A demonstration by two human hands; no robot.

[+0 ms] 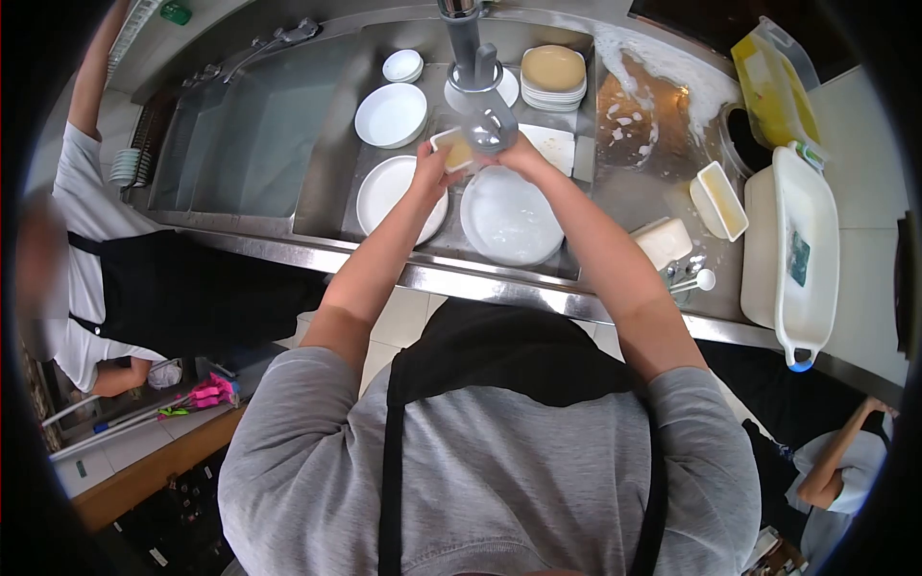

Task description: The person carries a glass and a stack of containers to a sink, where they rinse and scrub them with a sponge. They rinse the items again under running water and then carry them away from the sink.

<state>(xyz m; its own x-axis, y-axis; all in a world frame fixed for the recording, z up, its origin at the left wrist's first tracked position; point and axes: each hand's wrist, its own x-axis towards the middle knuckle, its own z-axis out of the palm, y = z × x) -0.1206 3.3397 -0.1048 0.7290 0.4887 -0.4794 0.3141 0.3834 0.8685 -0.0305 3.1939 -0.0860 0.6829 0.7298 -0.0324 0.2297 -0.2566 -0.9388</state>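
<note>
My left hand is closed on the edge of a small white rectangular dish with a yellowish inside, tilted over the sink. My right hand is at the dish's right side, its fingers mostly hidden behind the metal spray head hanging in front; I cannot tell what they grip. Below my hands a large white round plate lies with wet spots on it, and another white plate sits under my left forearm. Beside my right wrist is a white square plate.
White bowls and a stack of plates topped by a tan one stand farther back. Foam covers part of the right counter, near a white rectangular container and a big white tub. A person in an apron stands left.
</note>
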